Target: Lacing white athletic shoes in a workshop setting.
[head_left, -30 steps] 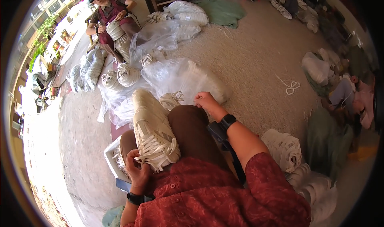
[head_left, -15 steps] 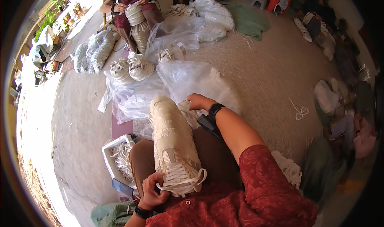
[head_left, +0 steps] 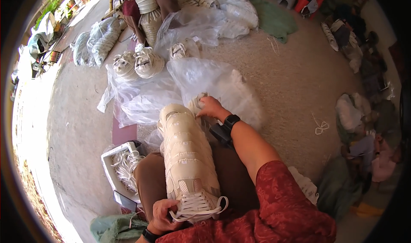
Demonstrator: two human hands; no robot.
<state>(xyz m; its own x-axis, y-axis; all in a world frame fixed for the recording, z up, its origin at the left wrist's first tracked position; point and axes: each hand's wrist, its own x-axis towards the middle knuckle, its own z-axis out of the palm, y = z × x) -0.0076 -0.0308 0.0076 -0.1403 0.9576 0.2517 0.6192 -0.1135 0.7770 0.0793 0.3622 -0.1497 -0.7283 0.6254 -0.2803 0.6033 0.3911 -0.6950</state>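
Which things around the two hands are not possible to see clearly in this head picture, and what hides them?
- Right hand, head view: its fingertips press into a clear plastic bag; what they grip cannot be told.
- Left hand: its palm is hidden under the laces of the cream shoe.
- White tray: its near side is covered by the knee.
- Bag contents: blurred by glare on the crumpled plastic.
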